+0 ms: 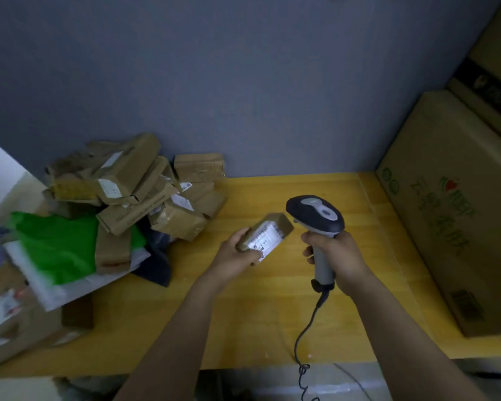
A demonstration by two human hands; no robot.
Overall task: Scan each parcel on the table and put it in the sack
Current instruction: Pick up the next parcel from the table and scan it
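Observation:
My left hand [237,256] grips a small brown parcel [268,231] above the yellow table [272,314], its white label turned up and to the right. My right hand [334,256] holds the grey handle of a dark barcode scanner [315,212], whose head sits just right of the parcel's far end. The scanner's coiled cable [304,342] hangs down over the table's front edge. A heap of brown parcels [145,186] lies at the back left of the table. No sack is clearly visible.
Green [58,244] and white [70,287] mailer bags and a dark one [156,267] lie in front of the heap. A brown box [21,322] sits at the left front. A large printed carton [460,215] stands on the right. A grey wall backs the table.

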